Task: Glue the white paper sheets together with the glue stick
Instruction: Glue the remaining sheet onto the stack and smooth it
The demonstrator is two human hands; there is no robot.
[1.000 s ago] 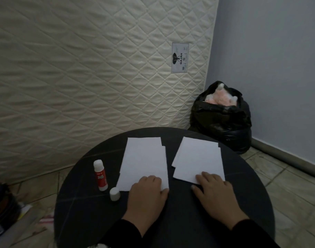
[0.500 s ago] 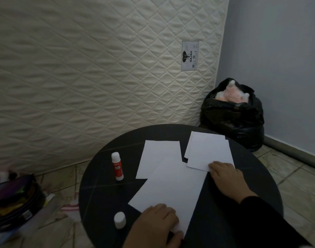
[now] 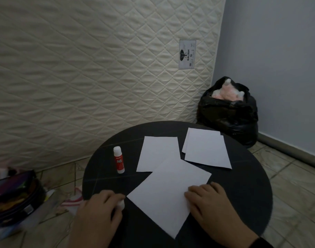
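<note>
Round black tabletop (image 3: 242, 178): my right hand (image 3: 213, 204) presses flat on the tilted white paper sheet (image 3: 168, 192); my left hand (image 3: 97, 212) pinches the small white cap (image 3: 121, 204) beside that sheet.

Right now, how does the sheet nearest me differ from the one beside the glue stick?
The nearest sheet lies turned at an angle; the sheet beside the glue stick lies straighter. The nearest sheet overlaps the other's corner. The right hand rests on the nearest sheet; nothing touches the other. Both are plain white.

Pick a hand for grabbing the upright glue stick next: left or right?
Left. The left hand lies on the glue stick's side, at the cap; the right hand is pinning the near sheet.
</note>
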